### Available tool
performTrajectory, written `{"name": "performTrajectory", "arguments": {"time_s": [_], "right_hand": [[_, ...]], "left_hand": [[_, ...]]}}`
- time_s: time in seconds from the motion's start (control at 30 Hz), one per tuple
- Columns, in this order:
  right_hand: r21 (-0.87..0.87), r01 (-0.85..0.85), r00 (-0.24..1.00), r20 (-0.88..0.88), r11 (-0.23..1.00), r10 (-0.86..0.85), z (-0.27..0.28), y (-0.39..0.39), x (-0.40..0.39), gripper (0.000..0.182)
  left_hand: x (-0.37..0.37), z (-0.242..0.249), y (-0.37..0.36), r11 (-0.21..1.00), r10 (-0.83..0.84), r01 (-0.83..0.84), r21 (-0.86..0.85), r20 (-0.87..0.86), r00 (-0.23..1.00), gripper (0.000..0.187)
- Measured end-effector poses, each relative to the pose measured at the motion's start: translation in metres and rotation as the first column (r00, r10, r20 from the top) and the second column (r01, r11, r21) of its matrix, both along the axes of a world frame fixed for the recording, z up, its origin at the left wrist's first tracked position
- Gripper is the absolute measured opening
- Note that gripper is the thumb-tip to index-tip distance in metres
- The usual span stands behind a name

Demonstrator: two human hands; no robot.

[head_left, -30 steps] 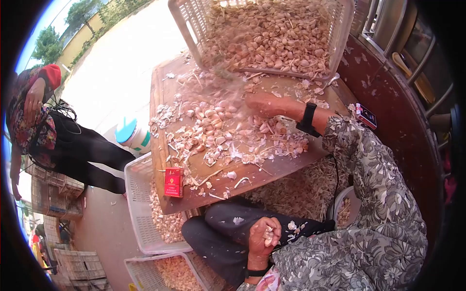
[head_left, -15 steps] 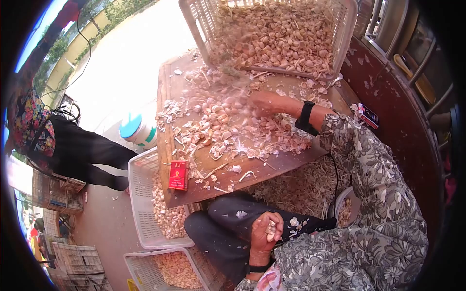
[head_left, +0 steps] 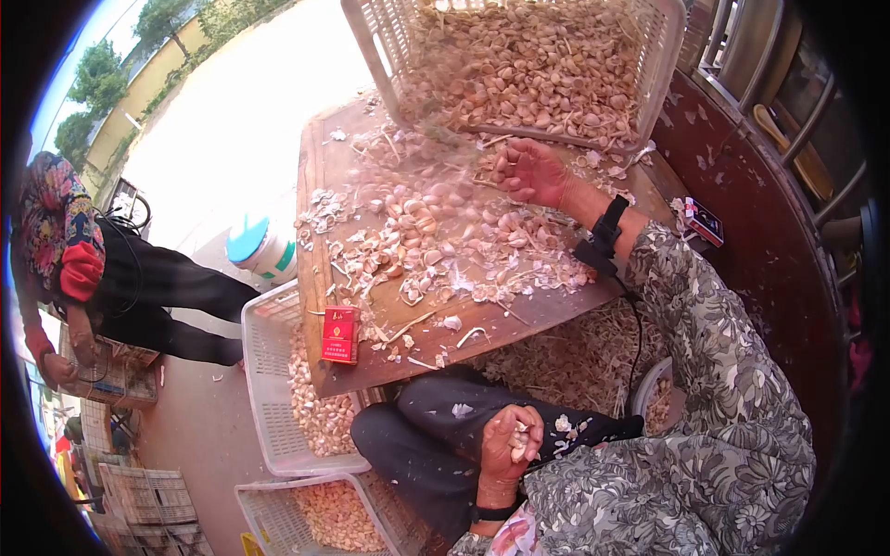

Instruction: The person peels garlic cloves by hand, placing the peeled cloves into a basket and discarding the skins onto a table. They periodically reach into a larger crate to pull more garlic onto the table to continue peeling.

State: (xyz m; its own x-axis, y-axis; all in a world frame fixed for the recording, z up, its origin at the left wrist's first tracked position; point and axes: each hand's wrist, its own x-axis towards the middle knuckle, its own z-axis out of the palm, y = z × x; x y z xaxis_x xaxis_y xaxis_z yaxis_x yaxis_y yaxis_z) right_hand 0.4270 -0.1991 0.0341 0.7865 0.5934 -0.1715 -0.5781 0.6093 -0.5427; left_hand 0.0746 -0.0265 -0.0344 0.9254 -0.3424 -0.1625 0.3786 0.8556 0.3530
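Observation:
My left hand [head_left: 510, 443] rests over my dark trousers, fingers curled round a few pale garlic cloves [head_left: 520, 443]. Above the wooden table, my right hand [head_left: 535, 173] is raised just in front of the large crate, its fingers loosely bent and apart, with nothing plain to see in them. Below that hand, a heap of garlic cloves [head_left: 426, 222] is spread over the tabletop among papery skins and stalk bits. Part of the heap toward the crate looks hazy.
A white crate [head_left: 662, 69] full of garlic stands at the table's [head_left: 408, 357] far side. Beside the table are a crate of cloves [head_left: 260, 371] and another crate [head_left: 255, 519]. A red packet [head_left: 340, 334] lies near the table edge. A person [head_left: 176, 278] stands left, near a bucket [head_left: 269, 255].
My right hand has lifted from the heap and turned so the palm shows. My left hand stays put. At left, the other person's raised arm has come down.

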Motion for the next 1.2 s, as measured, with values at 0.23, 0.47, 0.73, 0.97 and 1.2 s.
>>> {"name": "performTrajectory", "arguments": {"time_s": [0.23, 0.47, 0.73, 0.97, 1.2], "right_hand": [[-0.846, 0.220, 0.756, 0.463, 0.485, 0.464, -0.002, 0.042, -0.003, 0.027], [-0.650, 0.745, 0.245, 0.478, 0.152, 0.844, -0.013, 0.059, -0.010, 0.030], [-0.799, 0.159, 0.798, 0.450, 0.580, 0.402, -0.003, 0.010, -0.002, 0.033], [-0.657, 0.745, 0.190, 0.380, 0.119, 0.905, -0.031, 0.034, 0.011, 0.032], [-0.689, 0.719, 0.252, 0.378, 0.089, 0.891, -0.026, 0.046, 0.004, 0.040]], "left_hand": [[0.000, 0.001, 0.000, 1.000, -0.003, 0.003, 0.029, 0.002, 1.000, 0.034], [-0.001, 0.004, -0.001, 0.997, 0.016, -0.017, 0.071, 0.008, 1.000, 0.034], [-0.002, -0.001, -0.001, 1.000, 0.019, -0.019, -0.005, 0.026, 0.999, 0.033], [-0.001, 0.000, -0.001, 0.999, 0.010, -0.011, 0.038, 0.029, 1.000, 0.034], [-0.001, 0.002, -0.001, 0.997, 0.030, -0.029, -0.069, 0.008, 1.000, 0.031]]}}
